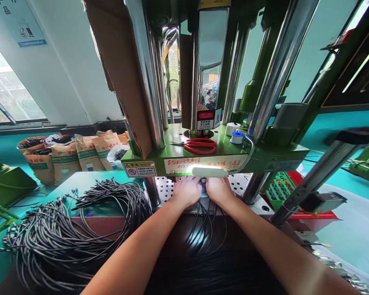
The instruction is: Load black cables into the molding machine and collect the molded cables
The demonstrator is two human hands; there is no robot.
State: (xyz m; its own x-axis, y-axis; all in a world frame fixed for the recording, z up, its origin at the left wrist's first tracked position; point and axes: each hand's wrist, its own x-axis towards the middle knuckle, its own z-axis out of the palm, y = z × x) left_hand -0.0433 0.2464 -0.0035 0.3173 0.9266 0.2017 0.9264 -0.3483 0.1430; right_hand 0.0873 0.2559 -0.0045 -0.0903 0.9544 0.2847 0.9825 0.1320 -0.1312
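Observation:
My left hand (187, 191) reaches under the front edge of a green press (264, 162), its fingers bent inward. Close beside it, my right hand (219, 191) is curled in the same gap. Both hands are at a small metal mould block (204, 189) on the press bed, and their fingertips are largely hidden. Several thin black cables (203, 223) hang down from between the hands over the dark front edge. What each hand pinches cannot be made out. A lit white lamp (209, 172) sits just above the knuckles.
A large heap of black cables (64, 237) lies on the left table. Red-handled scissors (199, 145) and a solder spool (237, 137) rest on the press plate. Steel columns (152, 82) flank the opening. A green button panel (281, 190) stands right; filled sacks (87, 151) stand behind left.

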